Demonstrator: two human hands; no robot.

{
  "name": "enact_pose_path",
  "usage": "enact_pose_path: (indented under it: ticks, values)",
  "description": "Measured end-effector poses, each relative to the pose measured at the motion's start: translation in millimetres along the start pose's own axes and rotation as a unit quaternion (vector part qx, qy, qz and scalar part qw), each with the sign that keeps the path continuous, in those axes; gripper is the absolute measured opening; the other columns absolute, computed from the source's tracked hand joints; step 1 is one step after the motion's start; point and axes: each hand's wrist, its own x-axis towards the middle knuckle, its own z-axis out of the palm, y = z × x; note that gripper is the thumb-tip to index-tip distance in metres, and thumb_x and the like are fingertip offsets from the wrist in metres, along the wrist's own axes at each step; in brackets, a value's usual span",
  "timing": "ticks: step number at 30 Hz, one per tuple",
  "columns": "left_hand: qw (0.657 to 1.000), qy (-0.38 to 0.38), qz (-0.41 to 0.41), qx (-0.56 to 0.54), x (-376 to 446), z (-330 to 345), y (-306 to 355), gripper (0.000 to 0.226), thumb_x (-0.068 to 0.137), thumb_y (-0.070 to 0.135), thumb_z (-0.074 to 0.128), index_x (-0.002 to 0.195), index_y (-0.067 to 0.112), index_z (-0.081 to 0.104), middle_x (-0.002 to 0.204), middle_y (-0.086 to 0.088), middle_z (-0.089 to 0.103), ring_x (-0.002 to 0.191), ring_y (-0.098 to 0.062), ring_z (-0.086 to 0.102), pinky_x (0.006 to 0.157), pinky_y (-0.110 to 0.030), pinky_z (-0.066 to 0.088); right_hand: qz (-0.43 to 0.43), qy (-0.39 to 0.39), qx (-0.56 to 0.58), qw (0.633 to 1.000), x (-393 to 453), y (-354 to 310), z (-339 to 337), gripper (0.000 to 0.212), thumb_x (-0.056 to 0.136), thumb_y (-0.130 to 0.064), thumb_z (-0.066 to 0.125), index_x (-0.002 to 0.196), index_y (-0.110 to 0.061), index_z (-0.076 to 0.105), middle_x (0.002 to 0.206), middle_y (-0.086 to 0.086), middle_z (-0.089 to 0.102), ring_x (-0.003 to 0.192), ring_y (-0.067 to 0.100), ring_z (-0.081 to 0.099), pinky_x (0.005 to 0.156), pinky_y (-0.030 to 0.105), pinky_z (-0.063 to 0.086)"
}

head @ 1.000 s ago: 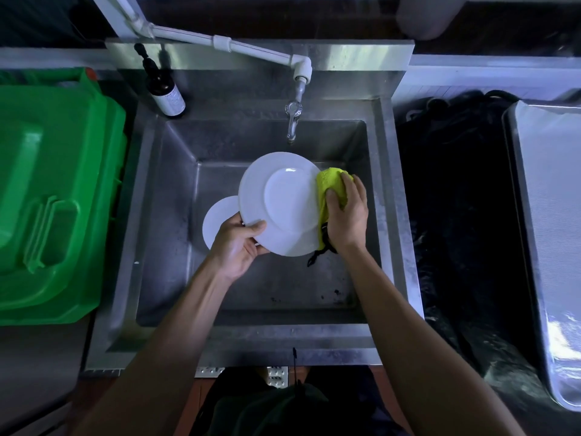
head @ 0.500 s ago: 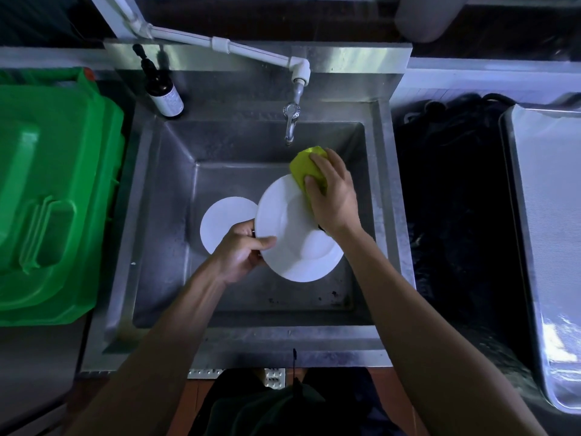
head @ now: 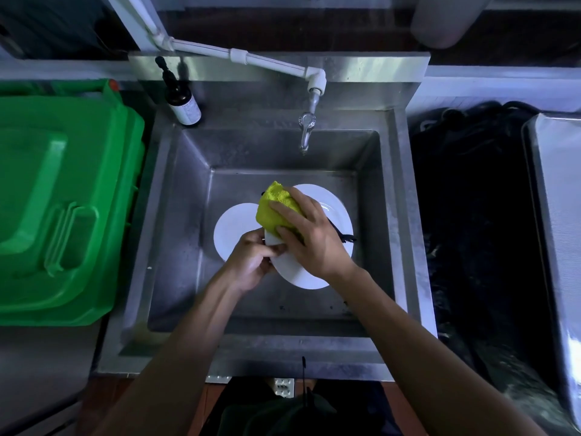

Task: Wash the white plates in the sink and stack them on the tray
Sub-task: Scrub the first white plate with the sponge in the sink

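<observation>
Nearest the body, over the sink, the left hand pinches the near rim of a white plate, fingers curled on its edge. The right hand presses a yellow cloth onto its glossy face, fingers wrapped over the cloth. Scrubbing looks mid-way; beyond, a second plate lies flat, seemingly unwashed. Far right, the tray holds nothing visible.

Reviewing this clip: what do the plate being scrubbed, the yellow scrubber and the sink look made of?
Held plate: glossy white, likely glazed ceramic, possibly melamine; it shows a sheen.
Yellow scrubber: soft looped fabric, like microfibre; its surface is fuzzy.
Sink: brushed stainless steel; grey, dull reflections, folded corners.
</observation>
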Motion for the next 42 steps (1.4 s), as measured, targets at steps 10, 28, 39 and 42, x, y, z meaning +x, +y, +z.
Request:
enact_pose_path:
  ticks: [10, 28, 39, 42]
  values:
    - [0.999, -0.029, -0.011, 0.011, -2, -3, 7, 0.038, 0.077, -0.005, 0.067, 0.113, 0.005, 0.069, 0.106, -0.012, 0.075, 0.094, -0.028, 0.073, 0.068, -0.036, 0.059, 0.105, 0.033, 0.008, 0.994, 23, 17, -18, 0.045, 0.101, -0.029, 0.055, 0.145, -0.019, 0.05, 0.156, 0.011, 0.035, 0.138, 0.033, 0.04, 0.107, 0.041, 0.041]
    - [0.999, 0.036, -0.003, -0.001, -1, -13, -1, 0.039, 0.07, 0.004, 0.069, 0.109, 0.005, 0.071, 0.107, -0.017, 0.073, 0.096, -0.033, 0.07, 0.072, -0.041, 0.059, 0.263, 0.117, 0.042, 0.957, -13, 43, -6, 0.049, 0.104, -0.037, 0.046, 0.15, -0.026, 0.036, 0.161, 0.002, 0.023, 0.145, 0.022, 0.028, 0.113, 0.031, 0.028]
    - [0.997, 0.064, 0.016, -0.037, -3, -4, -2, 0.034, 0.076, 0.006, 0.066, 0.109, 0.007, 0.07, 0.101, -0.013, 0.074, 0.088, -0.028, 0.071, 0.065, -0.041, 0.059, 0.241, 0.115, 0.034, 0.963, -28, 10, 16, 0.043, 0.103, -0.022, 0.05, 0.145, -0.015, 0.046, 0.159, 0.009, 0.028, 0.142, 0.028, 0.033, 0.115, 0.044, 0.033]
    - [0.995, 0.081, 0.02, -0.057, -2, -2, -3, 0.029, 0.086, 0.0, 0.061, 0.113, 0.007, 0.07, 0.107, -0.014, 0.073, 0.092, -0.03, 0.071, 0.066, -0.039, 0.059, 0.249, 0.101, 0.049, 0.962, -27, 0, 20, 0.043, 0.102, -0.018, 0.052, 0.144, -0.014, 0.048, 0.159, 0.01, 0.029, 0.141, 0.031, 0.034, 0.114, 0.048, 0.034]
